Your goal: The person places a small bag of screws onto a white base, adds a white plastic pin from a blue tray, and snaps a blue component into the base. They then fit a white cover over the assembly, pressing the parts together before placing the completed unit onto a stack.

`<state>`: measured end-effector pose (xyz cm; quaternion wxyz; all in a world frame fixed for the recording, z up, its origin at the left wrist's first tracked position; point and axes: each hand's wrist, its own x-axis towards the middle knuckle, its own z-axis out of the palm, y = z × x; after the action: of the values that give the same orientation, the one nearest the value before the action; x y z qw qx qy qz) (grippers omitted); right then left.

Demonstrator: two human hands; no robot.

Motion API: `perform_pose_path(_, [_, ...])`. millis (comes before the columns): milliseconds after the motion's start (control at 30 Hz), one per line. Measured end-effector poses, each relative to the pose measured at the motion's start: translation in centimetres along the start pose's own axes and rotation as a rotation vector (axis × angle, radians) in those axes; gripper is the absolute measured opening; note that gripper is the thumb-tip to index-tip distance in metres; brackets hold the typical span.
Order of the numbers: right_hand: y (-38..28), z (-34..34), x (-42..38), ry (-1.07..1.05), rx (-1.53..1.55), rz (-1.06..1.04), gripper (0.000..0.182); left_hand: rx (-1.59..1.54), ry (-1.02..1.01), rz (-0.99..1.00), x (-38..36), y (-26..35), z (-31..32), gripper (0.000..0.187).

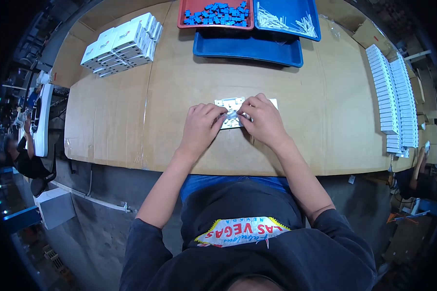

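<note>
On the cardboard-covered table lies a white plastic part (231, 103) with raised details, in front of my body. My left hand (202, 123) is at its left side, thumb and forefinger pinched together near the part's middle. From the right, my right hand (262, 120) reaches over it with fingers bent and closed close to the same spot. Whatever sits between the fingertips is too small to make out. A flat white piece (274, 103) shows behind my right hand.
White boxed units (124, 43) are stacked at the back left. A red tray (181, 22) holds blue pieces, a blue tray (317, 19) white sticks. Another blue tray (247, 48) stands nearer. Long white stacks (383, 89) line the right edge. Two people (29, 160) (417, 179) are at the sides.
</note>
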<state>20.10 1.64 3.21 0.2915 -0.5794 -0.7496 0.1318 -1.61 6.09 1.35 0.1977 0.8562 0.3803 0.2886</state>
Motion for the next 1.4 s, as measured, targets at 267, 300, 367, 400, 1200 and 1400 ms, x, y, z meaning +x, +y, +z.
perform_pose_path(267, [0.2,0.1,0.1,-0.091,-0.086,-0.037,0.008,-0.022,-0.023,0.155,-0.4,-0.9,-0.3,0.021])
perform_pose_path(300, [0.2,0.0,0.1,-0.087,-0.083,-0.053,0.008,-0.035,-0.030,0.163,-0.5,-0.9,-0.5,0.023])
perform_pose_path(367, [0.1,-0.1,0.0,-0.082,-0.078,-0.089,0.007,-0.044,-0.036,0.157,-0.9,-0.9,-0.6,0.026])
perform_pose_path(400, [0.0,-0.2,0.0,-0.100,-0.091,-0.087,0.008,-0.050,-0.038,0.154,-1.1,-0.8,-0.6,0.028])
perform_pose_path(1200, [6.4,-3.6,20.0,0.249,0.070,0.184,0.025,0.013,-0.020,0.019,-0.8,-0.9,-0.4,0.080])
perform_pose_path(1400, [10.0,-0.7,29.6,0.355,-0.400,0.132,0.029,-0.013,-0.041,-0.012,-0.8,-0.8,-0.8,0.080])
